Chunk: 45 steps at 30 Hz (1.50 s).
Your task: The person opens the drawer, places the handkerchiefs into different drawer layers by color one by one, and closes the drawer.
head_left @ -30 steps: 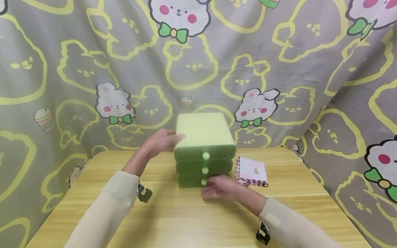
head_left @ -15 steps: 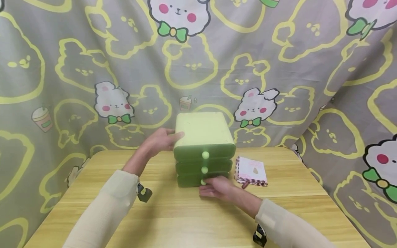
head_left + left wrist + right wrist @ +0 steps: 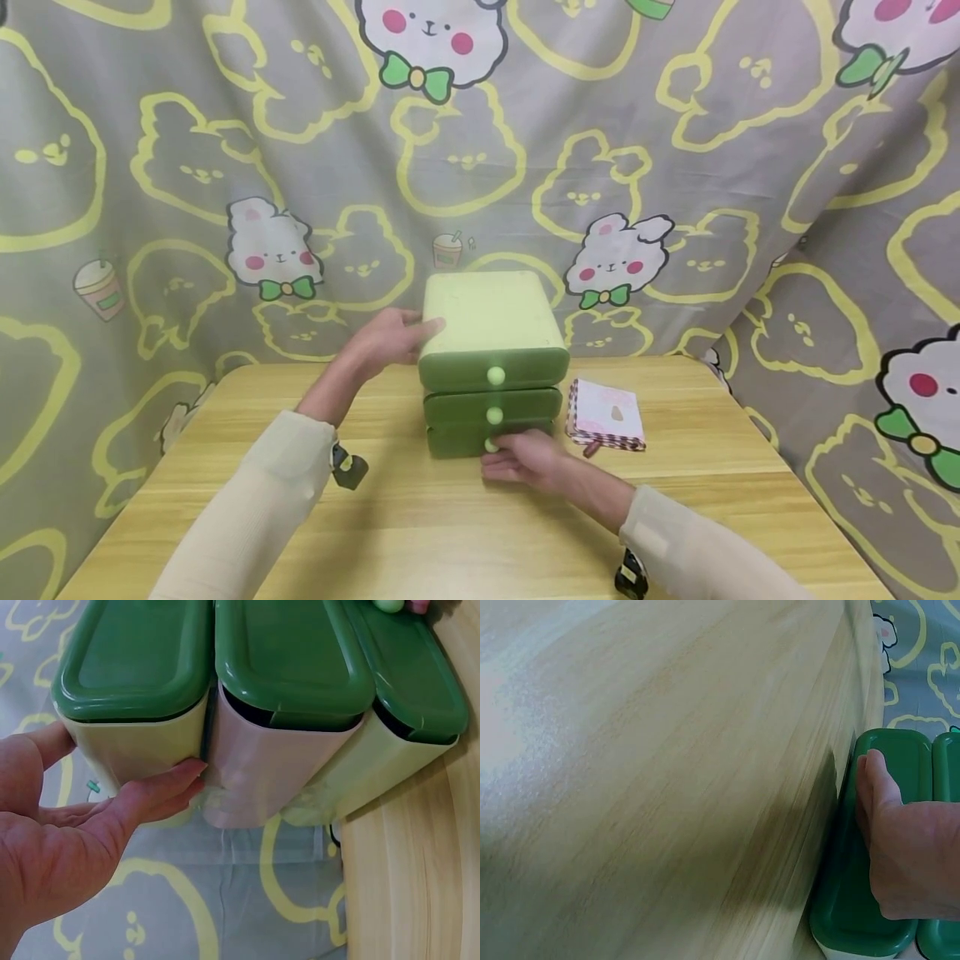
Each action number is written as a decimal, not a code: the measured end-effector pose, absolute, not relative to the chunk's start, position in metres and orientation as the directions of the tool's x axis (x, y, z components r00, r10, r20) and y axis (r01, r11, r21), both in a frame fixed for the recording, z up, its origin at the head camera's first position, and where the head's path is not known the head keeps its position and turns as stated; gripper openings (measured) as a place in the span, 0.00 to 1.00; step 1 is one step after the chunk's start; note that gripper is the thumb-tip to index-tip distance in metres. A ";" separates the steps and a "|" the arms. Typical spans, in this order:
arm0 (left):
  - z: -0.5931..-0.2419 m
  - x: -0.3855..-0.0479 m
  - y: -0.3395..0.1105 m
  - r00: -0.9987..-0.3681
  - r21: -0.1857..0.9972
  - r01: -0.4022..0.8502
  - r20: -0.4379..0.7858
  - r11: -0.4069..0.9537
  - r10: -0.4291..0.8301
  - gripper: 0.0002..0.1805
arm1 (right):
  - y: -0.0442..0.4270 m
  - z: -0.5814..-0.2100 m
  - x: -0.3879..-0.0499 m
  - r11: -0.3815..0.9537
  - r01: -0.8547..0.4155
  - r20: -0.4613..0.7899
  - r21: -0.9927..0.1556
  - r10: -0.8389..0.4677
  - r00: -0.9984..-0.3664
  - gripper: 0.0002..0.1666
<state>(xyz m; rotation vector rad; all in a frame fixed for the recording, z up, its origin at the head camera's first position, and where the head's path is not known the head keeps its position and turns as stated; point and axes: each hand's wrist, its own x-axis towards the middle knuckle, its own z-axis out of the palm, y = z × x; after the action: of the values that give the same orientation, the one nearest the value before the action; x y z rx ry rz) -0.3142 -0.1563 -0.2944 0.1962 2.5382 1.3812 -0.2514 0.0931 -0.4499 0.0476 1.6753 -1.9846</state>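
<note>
A small three-drawer cabinet (image 3: 491, 308) stands on the table, with a pale yellow-green top and green drawer fronts. Each front bears a round light-green knob. My left hand (image 3: 390, 337) rests on its upper left side, thumb on the top edge and fairly straight fingers along the side wall, as the left wrist view shows. My right hand (image 3: 528, 457) pinches the bottom drawer's knob (image 3: 491, 446), its other fingers extended below. Dark gaps show behind the middle drawer front (image 3: 296, 660) and the bottom drawer front (image 3: 412, 671); both stand slightly out.
A folded cloth (image 3: 606, 412) with a checked edge lies right of the cabinet, a small reddish-brown piece (image 3: 592, 449) by its front edge. A patterned curtain (image 3: 480, 142) hangs behind and beside the wooden table (image 3: 420, 533).
My right hand has settled on the bottom knob. The bottom and middle drawers have come slightly forward in the last half second. My left hand stays in place on the cabinet.
</note>
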 end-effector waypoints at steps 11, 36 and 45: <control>-0.293 -0.311 -0.154 -0.960 0.844 0.021 -0.132 0.536 0.247 0.41 | 0.093 -0.446 -0.252 -0.034 0.419 -0.379 -0.907 -0.367 -0.850 0.22; -0.294 -0.312 -0.157 -0.957 0.841 0.041 -0.122 0.540 0.263 0.39 | 0.093 -0.441 -0.254 0.070 0.397 -0.386 -0.915 -0.433 -0.814 0.35; -0.295 -0.313 -0.155 -0.956 0.850 0.032 -0.126 0.526 0.263 0.38 | 0.092 -0.443 -0.255 0.086 0.404 -0.404 -0.911 -0.389 -0.828 0.31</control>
<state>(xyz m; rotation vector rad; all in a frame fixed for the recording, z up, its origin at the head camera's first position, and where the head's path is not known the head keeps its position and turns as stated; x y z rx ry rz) -0.3126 -0.1555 -0.2947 0.2495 2.5278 1.4002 -0.2550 0.0923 -0.4432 0.0150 1.8006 -1.8011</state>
